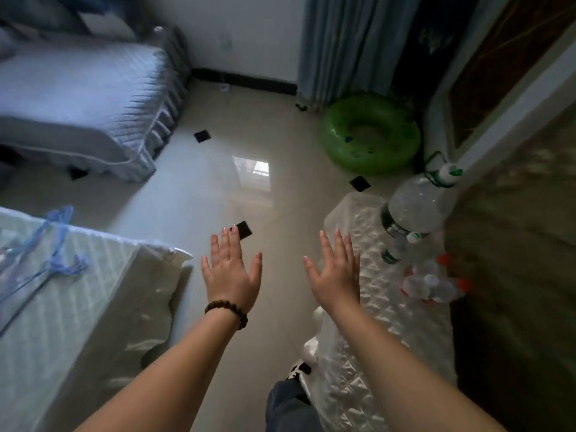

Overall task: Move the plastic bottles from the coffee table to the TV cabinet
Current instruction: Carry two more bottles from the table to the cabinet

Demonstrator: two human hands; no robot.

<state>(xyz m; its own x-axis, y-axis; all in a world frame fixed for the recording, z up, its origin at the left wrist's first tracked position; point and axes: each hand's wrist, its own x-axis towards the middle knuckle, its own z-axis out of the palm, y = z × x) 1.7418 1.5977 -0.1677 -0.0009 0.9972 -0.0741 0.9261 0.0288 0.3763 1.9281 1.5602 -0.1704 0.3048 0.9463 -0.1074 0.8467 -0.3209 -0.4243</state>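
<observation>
A large clear plastic bottle (pixel 419 207) with a white and green cap stands on a low surface draped in white quilted cloth (pixel 383 304) at the right. Beside it stands a small clear bottle (pixel 394 247), and nearer me lies a cluster of small bottles with red caps (pixel 433 282). My left hand (pixel 230 272), with a bead bracelet on the wrist, is held out flat over the floor, fingers apart and holding nothing. My right hand (pixel 338 272) is spread above the left edge of the white cloth, a little left of the bottles, touching none.
A cloth-covered table (pixel 78 291) with blue ribbon fills the lower left. A sofa with a pale cover (pixel 87 98) stands at the upper left. A green inflatable ring (pixel 371 132) lies on the tiled floor by the curtain (pixel 352 45). Dark furniture lines the right.
</observation>
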